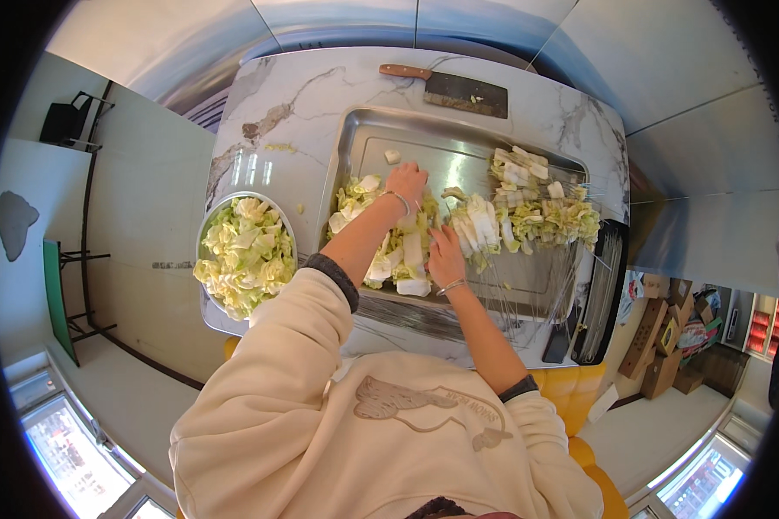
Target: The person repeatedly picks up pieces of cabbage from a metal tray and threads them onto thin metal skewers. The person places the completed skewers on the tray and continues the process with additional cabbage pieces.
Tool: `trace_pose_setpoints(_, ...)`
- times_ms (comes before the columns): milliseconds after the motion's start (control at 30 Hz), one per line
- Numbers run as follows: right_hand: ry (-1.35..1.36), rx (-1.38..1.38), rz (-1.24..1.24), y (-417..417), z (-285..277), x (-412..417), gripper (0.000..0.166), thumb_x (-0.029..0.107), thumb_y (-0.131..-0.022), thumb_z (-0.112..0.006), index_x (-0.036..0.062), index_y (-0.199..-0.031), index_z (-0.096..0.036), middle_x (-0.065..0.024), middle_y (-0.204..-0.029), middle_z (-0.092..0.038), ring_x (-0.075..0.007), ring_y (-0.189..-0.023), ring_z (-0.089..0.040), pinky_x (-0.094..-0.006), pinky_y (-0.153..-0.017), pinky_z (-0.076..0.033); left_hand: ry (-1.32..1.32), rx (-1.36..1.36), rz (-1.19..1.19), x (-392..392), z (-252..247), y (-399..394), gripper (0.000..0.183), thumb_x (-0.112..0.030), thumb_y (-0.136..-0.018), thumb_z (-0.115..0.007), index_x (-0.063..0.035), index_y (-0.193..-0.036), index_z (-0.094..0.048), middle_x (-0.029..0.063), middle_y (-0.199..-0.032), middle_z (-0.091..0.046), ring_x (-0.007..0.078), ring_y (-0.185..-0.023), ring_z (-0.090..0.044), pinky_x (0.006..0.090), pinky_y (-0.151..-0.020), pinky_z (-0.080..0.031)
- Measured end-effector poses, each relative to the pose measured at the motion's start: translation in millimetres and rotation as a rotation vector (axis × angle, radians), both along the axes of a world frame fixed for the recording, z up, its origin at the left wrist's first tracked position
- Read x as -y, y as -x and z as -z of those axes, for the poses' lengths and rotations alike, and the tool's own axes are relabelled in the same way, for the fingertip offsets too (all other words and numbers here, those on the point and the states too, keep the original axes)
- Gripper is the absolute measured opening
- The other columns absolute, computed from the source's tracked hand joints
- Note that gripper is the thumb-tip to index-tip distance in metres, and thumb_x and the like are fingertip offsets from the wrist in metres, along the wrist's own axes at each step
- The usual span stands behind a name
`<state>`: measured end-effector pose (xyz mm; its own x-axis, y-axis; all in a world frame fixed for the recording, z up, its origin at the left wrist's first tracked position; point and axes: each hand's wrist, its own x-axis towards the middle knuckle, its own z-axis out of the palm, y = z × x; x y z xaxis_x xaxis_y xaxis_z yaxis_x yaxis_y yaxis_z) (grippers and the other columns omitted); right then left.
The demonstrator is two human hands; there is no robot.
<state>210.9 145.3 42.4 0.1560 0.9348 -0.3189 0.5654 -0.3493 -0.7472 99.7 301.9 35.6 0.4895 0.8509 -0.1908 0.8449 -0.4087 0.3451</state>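
Observation:
A steel tray (347,139) holds loose cut cabbage (357,198) at its left and cabbage pieces threaded on thin metal skewers (545,217) at its right. Over the left part of the tray, my left hand (408,181) is above the cabbage with fingers bent; what lies under them is hidden. My right hand (445,256) is lower and to the right, its fingertips by the leaves between the loose pieces and the skewered ones. Whether either hand grips a piece cannot be made out. One white cabbage piece (392,156) lies apart near the tray's back.
A bowl heaped with cabbage (243,250) stands left of the tray. A cleaver (467,94) lies behind it on the marble-patterned table (311,84). Many bare skewers (409,318) lie along the front edge. A black skewer box (600,292) and a dark phone-like object (559,342) are at the right.

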Motion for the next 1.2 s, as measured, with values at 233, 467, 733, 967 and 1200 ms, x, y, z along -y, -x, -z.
trace_pose_setpoints(233,0.030,0.014,0.033,1,-5,-6,0.029,0.016,-0.090,-0.045,0.0060,-0.115,-0.055,-0.0164,-0.129,-0.044,-0.0352,-0.103,-0.054,-0.0415,-0.084,-0.046,-0.185,0.103,-0.309,-30,-7,19,0.018,-0.013,-0.069,-0.064,-0.0141,-0.087,-0.067,0.0118,-0.101,-0.056,0.0300,-0.099,-0.054,0.0390,-0.085,-0.045)
trace_pose_setpoints(467,-0.237,-0.215,0.081,-9,-35,16,0.024,0.013,-0.092,-0.047,0.0043,-0.108,-0.060,-0.0112,-0.101,-0.060,-0.0225,-0.084,-0.058,-0.0317,-0.076,-0.046,-0.038,0.211,-0.283,-35,15,33,0.012,-0.012,-0.071,-0.063,-0.0097,-0.082,-0.063,0.0130,-0.096,-0.056,0.0318,-0.088,-0.056,0.0386,-0.077,-0.047)
trace_pose_setpoints(733,-0.012,-0.863,0.212,-28,-104,46,0.031,0.018,-0.098,-0.036,0.0042,-0.113,-0.059,0.0053,-0.049,-0.038,-0.0024,-0.040,-0.028,-0.0184,-0.038,-0.023,0.093,0.443,-0.184,44,-84,60,0.018,-0.015,-0.072,-0.065,-0.0105,-0.089,-0.061,0.0144,-0.094,-0.057,0.0318,-0.090,-0.056,0.0374,-0.077,-0.046)
trace_pose_setpoints(967,-0.026,-1.112,0.156,-36,-135,70,0.031,0.019,-0.099,-0.036,0.0035,-0.115,-0.057,0.0033,-0.076,-0.057,-0.0032,-0.042,-0.026,-0.0178,-0.040,-0.023,-0.367,0.540,-0.050,136,-119,61,0.027,-0.016,-0.072,-0.069,-0.0122,-0.098,-0.064,0.0165,-0.101,-0.061,0.0317,-0.091,-0.058,0.0378,-0.079,-0.047)
trace_pose_setpoints(1200,-0.073,-0.856,0.010,-30,-158,89,0.023,0.014,-0.096,-0.039,0.0024,-0.107,-0.056,0.0017,-0.080,-0.057,-0.0052,-0.047,-0.034,-0.0201,-0.045,-0.030,0.657,1.424,-0.575,185,-143,25,0.020,-0.014,-0.086,-0.063,-0.0007,-0.101,-0.061,0.0003,-0.086,-0.062,0.0068,-0.073,-0.055,0.0208,-0.066,-0.045)
